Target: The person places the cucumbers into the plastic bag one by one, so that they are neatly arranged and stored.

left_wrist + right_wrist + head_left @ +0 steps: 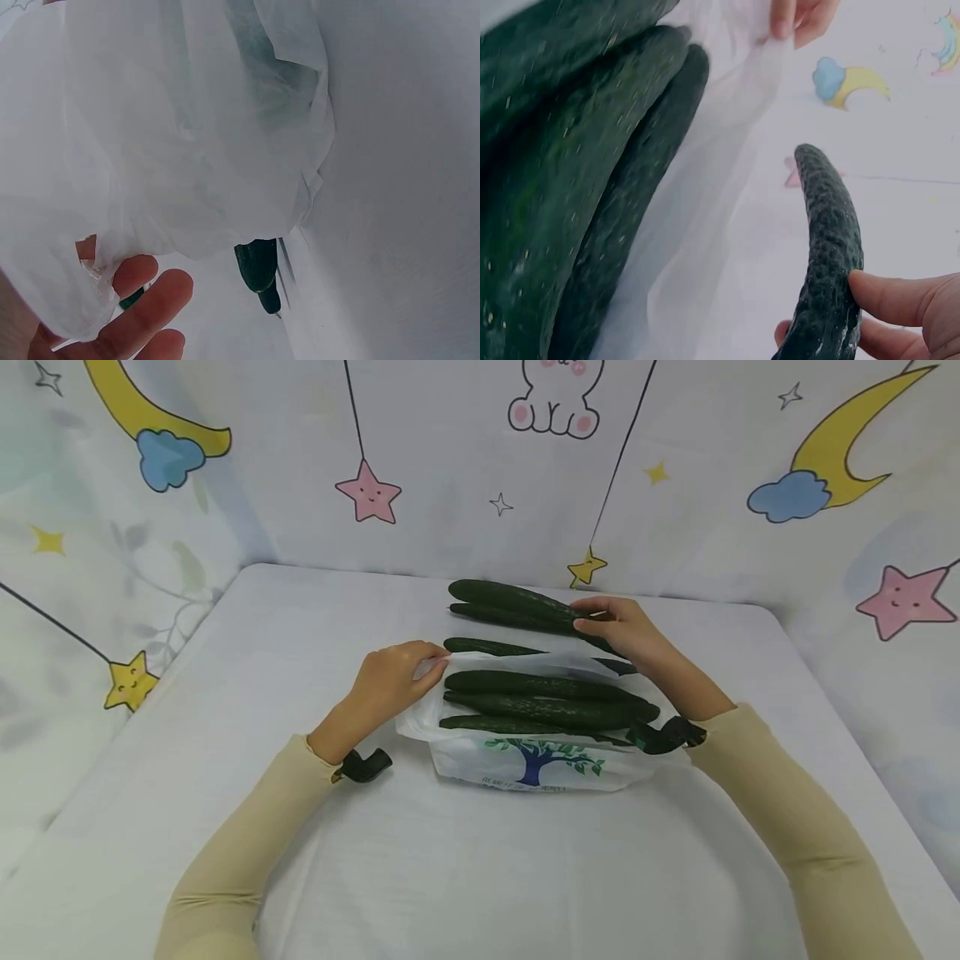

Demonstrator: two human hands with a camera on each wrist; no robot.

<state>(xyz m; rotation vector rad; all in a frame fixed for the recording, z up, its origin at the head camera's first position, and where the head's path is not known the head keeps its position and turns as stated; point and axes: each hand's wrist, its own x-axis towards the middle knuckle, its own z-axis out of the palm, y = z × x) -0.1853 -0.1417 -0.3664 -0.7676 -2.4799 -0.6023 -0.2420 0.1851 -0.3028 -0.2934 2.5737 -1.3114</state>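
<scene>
Near the table's back edge, my right hand (pixel 622 625) holds a dark green cucumber (pixel 510 597) by its right end, thumb and fingers on opposite sides. In the right wrist view this cucumber (pixel 829 240) shows bumpy skin and a curved tip. My left hand (pixel 393 679) pinches the left rim of a white plastic bag (pixel 465 762) printed with a blue and green tree. Several cucumbers (pixel 555 710) lie side by side in the bag's mouth. Thin plastic covers most of the left wrist view, with the left fingers (pixel 154 304) at its edge.
Behind the bag, more cucumbers (pixel 491 647) lie crosswise on the white-covered table (pixel 480 868). A cartoon-printed cloth (pixel 450 435) stands behind the table. Black wrist straps (pixel 366 766) show beside both forearms.
</scene>
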